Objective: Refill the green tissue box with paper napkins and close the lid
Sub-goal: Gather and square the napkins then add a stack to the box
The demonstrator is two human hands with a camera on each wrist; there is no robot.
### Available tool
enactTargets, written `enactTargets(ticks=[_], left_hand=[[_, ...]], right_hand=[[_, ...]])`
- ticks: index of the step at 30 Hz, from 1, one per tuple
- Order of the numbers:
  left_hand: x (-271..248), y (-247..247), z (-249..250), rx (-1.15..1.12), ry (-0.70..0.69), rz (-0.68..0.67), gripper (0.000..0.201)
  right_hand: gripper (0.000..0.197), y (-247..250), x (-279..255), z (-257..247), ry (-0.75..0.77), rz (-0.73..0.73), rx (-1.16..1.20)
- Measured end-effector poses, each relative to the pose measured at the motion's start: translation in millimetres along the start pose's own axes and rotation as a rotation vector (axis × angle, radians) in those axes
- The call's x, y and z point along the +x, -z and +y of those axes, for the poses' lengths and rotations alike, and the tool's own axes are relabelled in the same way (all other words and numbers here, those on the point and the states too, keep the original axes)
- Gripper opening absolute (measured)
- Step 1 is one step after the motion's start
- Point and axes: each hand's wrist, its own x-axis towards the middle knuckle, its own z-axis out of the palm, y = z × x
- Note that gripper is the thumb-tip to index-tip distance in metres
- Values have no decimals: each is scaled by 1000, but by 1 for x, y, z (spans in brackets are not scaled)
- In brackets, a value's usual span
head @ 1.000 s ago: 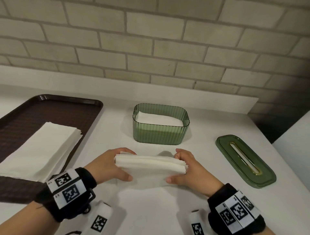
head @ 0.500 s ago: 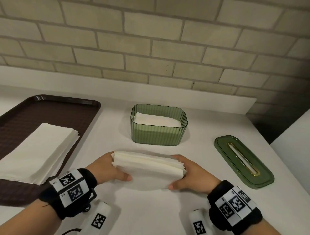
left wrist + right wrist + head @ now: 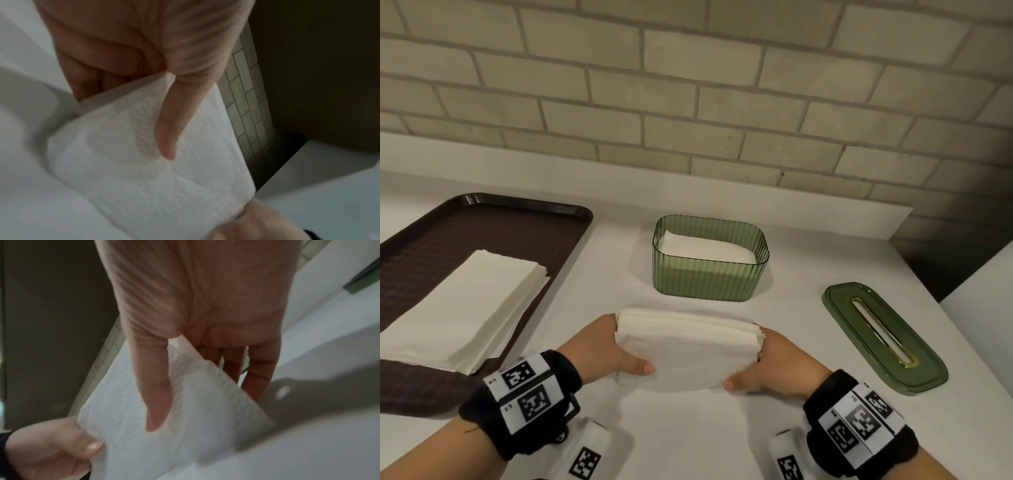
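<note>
Napkins (image 3: pixel 688 346) sit pinched between my two hands, a folded white bundle held just above the white counter (image 3: pixel 688 438) at its near middle. My left hand (image 3: pixel 599 353) clamps the bundle's left end, thumb (image 3: pixel 170 129) laid flat across the top sheet and the fingers tucked beneath; my right hand (image 3: pixel 774 363) does the same at the right end, thumb (image 3: pixel 156 395) on top, fingers (image 3: pixel 257 369) curled under. The layered edges fan slightly on the right side. Beyond the bundle, farther from me and a touch right, stands the green tissue box (image 3: pixel 709 277), lid off, with white napkins already lying inside, below its rim. Only bare counter lies between the bundle and the box. Off to the right, well apart from the box, the green lid (image 3: pixel 883 335) lies flat on the counter, its gold-edged slot facing up. On the left a dark brown tray (image 3: pixel 524 226) holds a second stack of napkins (image 3: pixel 465 308), its near corner spilling over the tray's edge. A pale brick wall (image 3: pixel 688 85) runs along the far side behind a low white ledge.
</note>
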Motion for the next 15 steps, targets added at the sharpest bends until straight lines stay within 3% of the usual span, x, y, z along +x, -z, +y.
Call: enactTargets(ticks=[4,7,11,15], left_hand=[[2,5,7,-33,-63,25,47],[0,7,9,-15,-63,20,49],[-3,4,1,14,-29,-38,51],[-1,4,4,21,-41,-44,53]], right_hand=[[47,2,-2,-10,47,77,-64],[47,5,-6,-13,69,95,-66],[51,2,-8,-5,-17,5,-129],[40,7,-7,-8,-25,22,-168]])
